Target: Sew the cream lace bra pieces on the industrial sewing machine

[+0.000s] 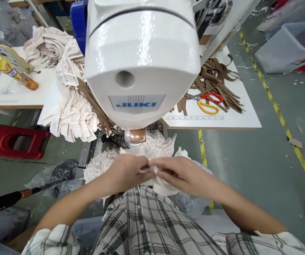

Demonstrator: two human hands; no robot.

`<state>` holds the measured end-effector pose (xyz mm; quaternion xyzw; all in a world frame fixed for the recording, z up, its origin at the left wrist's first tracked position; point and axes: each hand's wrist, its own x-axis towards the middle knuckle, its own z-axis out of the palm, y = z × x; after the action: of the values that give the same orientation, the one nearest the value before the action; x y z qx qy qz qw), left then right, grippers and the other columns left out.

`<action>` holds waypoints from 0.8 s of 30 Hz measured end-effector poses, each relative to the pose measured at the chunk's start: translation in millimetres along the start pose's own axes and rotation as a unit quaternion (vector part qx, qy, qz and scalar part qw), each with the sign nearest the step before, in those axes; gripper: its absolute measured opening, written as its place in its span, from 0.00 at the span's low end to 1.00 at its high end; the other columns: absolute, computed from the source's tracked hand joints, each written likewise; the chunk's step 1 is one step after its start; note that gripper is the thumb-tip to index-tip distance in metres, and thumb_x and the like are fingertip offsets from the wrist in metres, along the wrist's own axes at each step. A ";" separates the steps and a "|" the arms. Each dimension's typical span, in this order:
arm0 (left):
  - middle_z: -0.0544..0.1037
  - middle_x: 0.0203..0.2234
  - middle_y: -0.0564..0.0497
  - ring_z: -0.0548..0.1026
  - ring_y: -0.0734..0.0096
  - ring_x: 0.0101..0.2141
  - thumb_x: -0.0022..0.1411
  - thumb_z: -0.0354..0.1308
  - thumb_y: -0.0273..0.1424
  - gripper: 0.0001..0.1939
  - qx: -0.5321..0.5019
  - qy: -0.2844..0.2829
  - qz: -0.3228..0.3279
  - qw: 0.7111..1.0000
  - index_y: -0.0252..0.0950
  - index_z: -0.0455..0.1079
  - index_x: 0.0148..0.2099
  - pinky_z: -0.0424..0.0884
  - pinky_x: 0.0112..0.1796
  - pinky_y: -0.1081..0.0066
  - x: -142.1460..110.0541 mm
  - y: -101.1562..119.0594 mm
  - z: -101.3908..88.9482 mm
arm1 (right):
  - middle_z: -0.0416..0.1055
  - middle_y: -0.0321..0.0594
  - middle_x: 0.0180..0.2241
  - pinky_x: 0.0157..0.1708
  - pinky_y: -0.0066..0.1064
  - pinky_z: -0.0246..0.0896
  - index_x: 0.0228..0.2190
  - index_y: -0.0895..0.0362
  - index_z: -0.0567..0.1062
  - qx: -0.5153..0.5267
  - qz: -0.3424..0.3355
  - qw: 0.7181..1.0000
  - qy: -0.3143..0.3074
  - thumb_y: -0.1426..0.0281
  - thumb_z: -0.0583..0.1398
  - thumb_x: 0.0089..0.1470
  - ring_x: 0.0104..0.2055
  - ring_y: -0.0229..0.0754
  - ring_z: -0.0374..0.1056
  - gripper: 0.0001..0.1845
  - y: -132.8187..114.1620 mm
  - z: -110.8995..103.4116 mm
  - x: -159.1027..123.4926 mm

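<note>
Close in front of my chest, my left hand (129,171) and my right hand (180,173) meet with fingers pinched on cream lace fabric (159,145). Part of the cloth hangs below the right hand, and more of it bunches up around the machine's working end. A white JUKI sewing machine (141,53) fills the upper middle, its head just beyond my hands. The needle area is hidden under the head and behind a copper-coloured piece (137,135). What lies exactly between my fingertips is partly covered by the fingers.
Stacked cream fabric pieces (72,113) and brown strips (96,106) lie left of the machine. On the right tabletop are scissors (208,102) and more brown strips (218,83). A drink bottle (14,72) lies at far left, above a red stool (14,141). A plastic bin (282,46) stands on the floor.
</note>
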<state>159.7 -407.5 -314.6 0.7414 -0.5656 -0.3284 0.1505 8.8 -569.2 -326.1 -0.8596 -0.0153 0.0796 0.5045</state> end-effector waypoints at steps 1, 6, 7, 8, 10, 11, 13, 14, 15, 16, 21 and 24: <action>0.70 0.19 0.56 0.65 0.76 0.21 0.68 0.57 0.39 0.15 -0.031 0.024 -0.004 0.999 0.35 0.71 0.31 0.54 0.24 0.73 0.6 -6.7 -2.5 | 0.76 0.34 0.30 0.31 0.28 0.58 0.52 0.54 0.71 0.008 0.026 0.999 0.029 0.67 0.53 0.68 0.28 0.37 0.68 0.15 1.4 -0.9 3.0; 0.58 0.16 0.58 0.56 0.78 0.20 0.72 0.49 0.37 0.22 -0.065 0.103 0.026 0.992 0.35 0.62 0.24 0.50 0.25 0.72 1.8 -23.2 -18.1 | 0.73 0.35 0.26 0.33 0.29 0.55 0.32 0.54 0.77 -0.038 -0.025 0.993 0.109 0.62 0.58 0.65 0.31 0.38 0.66 0.13 13.0 -10.0 32.0; 0.57 0.16 0.58 0.55 0.78 0.20 0.71 0.49 0.38 0.23 -0.060 0.111 0.014 0.992 0.35 0.61 0.23 0.49 0.25 0.71 2.8 -24.9 -22.9 | 0.72 0.36 0.25 0.33 0.30 0.55 0.30 0.54 0.77 -0.047 -0.043 0.991 0.120 0.62 0.58 0.65 0.31 0.39 0.66 0.14 15.1 -12.9 39.1; 0.57 0.16 0.57 0.55 0.78 0.19 0.71 0.50 0.39 0.24 -0.062 0.120 -0.006 0.991 0.35 0.60 0.22 0.49 0.24 0.71 4.3 -27.0 -28.2 | 0.72 0.36 0.25 0.34 0.30 0.55 0.29 0.54 0.78 -0.050 -0.051 0.989 0.130 0.62 0.59 0.65 0.31 0.39 0.66 0.15 17.1 -16.1 46.1; 0.60 0.15 0.57 0.56 0.78 0.19 0.67 0.55 0.43 0.24 -0.081 0.138 -0.060 0.985 0.36 0.62 0.22 0.48 0.23 0.71 8.5 -33.0 -39.0 | 0.73 0.36 0.26 0.33 0.29 0.54 0.29 0.55 0.79 -0.047 -0.037 0.988 0.145 0.62 0.61 0.62 0.31 0.38 0.66 0.13 20.9 -22.8 59.0; 0.60 0.15 0.57 0.56 0.78 0.18 0.65 0.57 0.44 0.24 -0.093 0.147 -0.085 0.981 0.36 0.63 0.22 0.48 0.22 0.72 11.0 -37.0 -43.9 | 0.74 0.36 0.27 0.32 0.29 0.53 0.28 0.55 0.79 -0.042 -0.019 0.988 0.148 0.62 0.62 0.61 0.31 0.37 0.66 0.13 22.8 -26.0 64.5; 0.59 0.14 0.57 0.55 0.77 0.17 0.62 0.61 0.45 0.24 -0.109 0.173 -0.115 0.972 0.37 0.62 0.21 0.48 0.21 0.71 16.4 -46.0 -51.2 | 0.74 0.35 0.26 0.30 0.29 0.52 0.26 0.56 0.78 -0.025 0.026 0.989 0.144 0.61 0.63 0.59 0.29 0.37 0.67 0.14 26.4 -32.0 73.8; 0.58 0.13 0.57 0.55 0.77 0.18 0.61 0.61 0.44 0.23 -0.111 0.189 -0.117 0.969 0.37 0.62 0.21 0.49 0.21 0.72 19.2 -50.6 -53.4 | 0.74 0.35 0.26 0.30 0.29 0.52 0.26 0.56 0.78 -0.012 0.047 0.989 0.140 0.60 0.63 0.58 0.29 0.37 0.67 0.14 28.0 -34.4 77.5; 0.60 0.14 0.57 0.57 0.75 0.19 0.61 0.61 0.42 0.21 -0.111 0.208 -0.110 0.966 0.37 0.62 0.21 0.52 0.21 0.72 21.9 -54.9 -54.6 | 0.74 0.34 0.26 0.30 0.29 0.52 0.26 0.56 0.78 0.002 0.062 0.989 0.135 0.59 0.63 0.58 0.29 0.38 0.67 0.15 29.6 -36.5 80.6; 0.63 0.15 0.56 0.61 0.74 0.20 0.61 0.61 0.40 0.18 -0.110 0.227 -0.098 0.963 0.37 0.64 0.23 0.56 0.22 0.72 24.6 -58.7 -55.2 | 0.74 0.34 0.25 0.30 0.29 0.53 0.26 0.56 0.78 0.015 0.070 0.989 0.133 0.58 0.63 0.58 0.29 0.38 0.67 0.16 31.1 -38.2 83.2; 0.76 0.28 0.51 0.73 0.66 0.33 0.57 0.61 0.32 0.05 -0.108 0.281 -0.056 0.952 0.36 0.69 0.34 0.70 0.33 0.71 34.8 -70.7 -54.5 | 0.73 0.34 0.25 0.33 0.31 0.56 0.26 0.56 0.78 0.030 0.063 0.986 0.155 0.59 0.65 0.56 0.31 0.42 0.69 0.14 38.8 -41.9 91.1; 0.75 0.27 0.51 0.75 0.64 0.35 0.55 0.63 0.30 0.06 -0.115 0.284 -0.062 0.950 0.37 0.68 0.34 0.72 0.34 0.70 37.3 -74.3 -56.4 | 0.73 0.36 0.25 0.36 0.33 0.60 0.27 0.56 0.78 0.031 0.062 0.984 0.164 0.57 0.66 0.55 0.32 0.44 0.70 0.15 42.6 -43.4 93.7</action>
<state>257.1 -427.4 -328.9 0.8151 -0.4109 -0.1762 0.3683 105.6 -617.6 -353.7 -0.8442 0.1232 -0.0309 0.5208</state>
